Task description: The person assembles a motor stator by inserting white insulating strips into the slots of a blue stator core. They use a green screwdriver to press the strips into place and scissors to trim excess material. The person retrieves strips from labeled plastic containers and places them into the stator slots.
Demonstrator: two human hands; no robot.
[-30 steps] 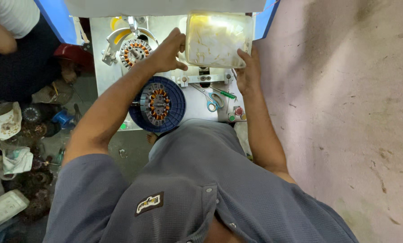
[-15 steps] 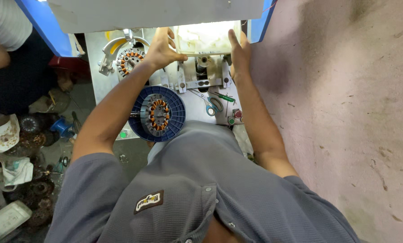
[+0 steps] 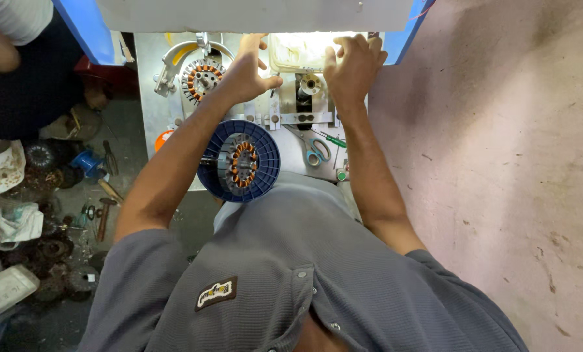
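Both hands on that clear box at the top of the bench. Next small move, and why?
Probably ease the translucent plastic box a little further toward the back edge and set it down. The left hand and right hand grip its two sides, and it sits just above the wire spool, so lowering it there would likely foul the spool.

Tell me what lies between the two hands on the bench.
In the head view, a translucent plastic box lies between the left hand and right hand, both gripping it; a small spool sits just below.
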